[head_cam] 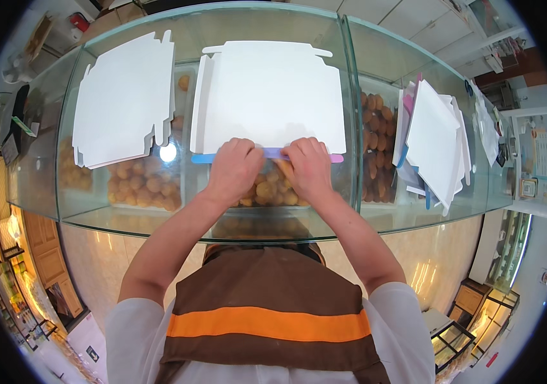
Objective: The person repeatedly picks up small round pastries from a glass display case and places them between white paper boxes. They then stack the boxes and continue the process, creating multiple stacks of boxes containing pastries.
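Observation:
A die-cut cardboard box blank [268, 96] lies white side up on the glass top of a display case, its left flap raised. My left hand [237, 165] and my right hand [307, 163] pinch its near edge, where a blue-to-pink flap strip [201, 158] shows. The fingers of both are bent over that edge, thumbs towards each other. To the left lies a stack of flat white blanks [122, 103]. On the right is an uneven pile of white pieces [434, 139] with pink and blue parts.
Under the glass stand trays with round brown baked goods [144, 187] and darker oval ones [377, 139]. A glass divider [352, 115] runs between the middle and right sections. The case's curved front edge [273, 240] lies close to my body. A white plastic bag [487, 127] is at the far right.

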The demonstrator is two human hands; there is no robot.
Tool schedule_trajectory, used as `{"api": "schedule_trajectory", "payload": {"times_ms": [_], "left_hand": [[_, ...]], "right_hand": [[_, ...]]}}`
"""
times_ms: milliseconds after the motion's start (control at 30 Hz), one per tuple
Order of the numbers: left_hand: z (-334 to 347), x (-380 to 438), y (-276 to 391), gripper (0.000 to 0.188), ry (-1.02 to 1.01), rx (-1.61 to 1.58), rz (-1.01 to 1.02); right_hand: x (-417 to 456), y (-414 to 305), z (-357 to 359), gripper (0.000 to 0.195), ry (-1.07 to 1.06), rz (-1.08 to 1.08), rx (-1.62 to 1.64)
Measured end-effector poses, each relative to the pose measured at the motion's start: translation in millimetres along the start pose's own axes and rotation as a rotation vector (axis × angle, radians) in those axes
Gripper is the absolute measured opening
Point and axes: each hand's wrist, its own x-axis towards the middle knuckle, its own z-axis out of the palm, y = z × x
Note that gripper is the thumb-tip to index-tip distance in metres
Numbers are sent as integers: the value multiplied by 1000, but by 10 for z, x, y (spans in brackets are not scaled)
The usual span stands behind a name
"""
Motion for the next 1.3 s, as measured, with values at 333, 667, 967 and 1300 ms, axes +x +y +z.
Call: {"api": "schedule_trajectory", "payload": {"times_ms": [333, 667, 967, 1300], "left_hand": [[-47, 540, -246, 60, -135, -79, -117], [-114, 468, -511, 76, -208, -113, -390], [-238, 543, -429, 74, -353, 119, -207], [-305, 390, -92, 64, -358, 43, -12]], "right_hand": [[510, 105, 283, 19, -271, 280, -144], [888, 246, 456, 63, -315, 0, -175], [682, 734, 28, 71, -327, 143, -249], [568, 538, 18, 70, -350, 376, -165]]}}
